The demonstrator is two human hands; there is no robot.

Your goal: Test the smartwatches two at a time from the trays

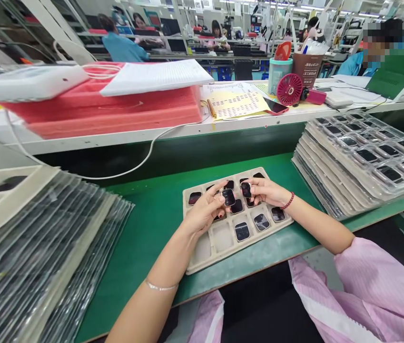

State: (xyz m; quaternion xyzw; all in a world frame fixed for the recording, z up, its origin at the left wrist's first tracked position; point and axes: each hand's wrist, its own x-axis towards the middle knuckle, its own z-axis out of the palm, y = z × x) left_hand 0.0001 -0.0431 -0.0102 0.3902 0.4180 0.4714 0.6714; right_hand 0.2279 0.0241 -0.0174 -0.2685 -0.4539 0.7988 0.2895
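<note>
My left hand (205,209) is closed on a small square watch face with a black screen (228,197), pinched between thumb and fingers. Another dark watch face (246,190) is gripped by the fingertips of my right hand (264,191). Both are held just above a beige compartment tray (202,256) on the green bench. Several more dark watch faces lie in its compartments, among them one in the front row (242,231) and one beside it (261,222). Two front-left compartments hold nothing. My hands hide part of the tray's back rows.
Stacked trays of watch faces (369,152) stand at the right, and another tall tray stack (44,257) at the left. On the shelf ahead are red foam sheets (116,112), papers (237,104), a pink fan (289,89) and a phone (276,106). A white cable (144,159) hangs below.
</note>
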